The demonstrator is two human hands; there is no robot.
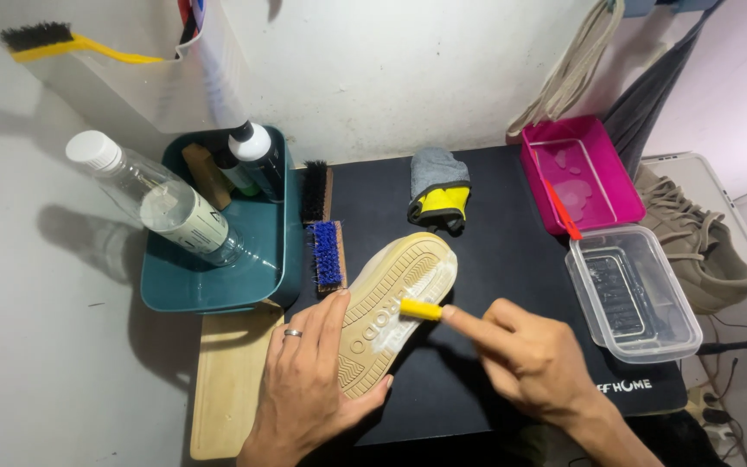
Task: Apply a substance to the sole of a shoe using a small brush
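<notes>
A shoe lies sole-up on the dark mat in the middle of the counter. The left hand lies flat along the heel end of the sole, fingers spread, pinning it down without closing round it. The right hand pinches a small yellow brush between its fingertips, the head pressed against the middle of the sole. The sole looks wet and pale near the toe, so the scrubbing seems partly done; the heel half under the palm seems still to be worked. A blue-bristled brush, a teal tray of bottles, a pink tub and a clear tub stand about
</notes>
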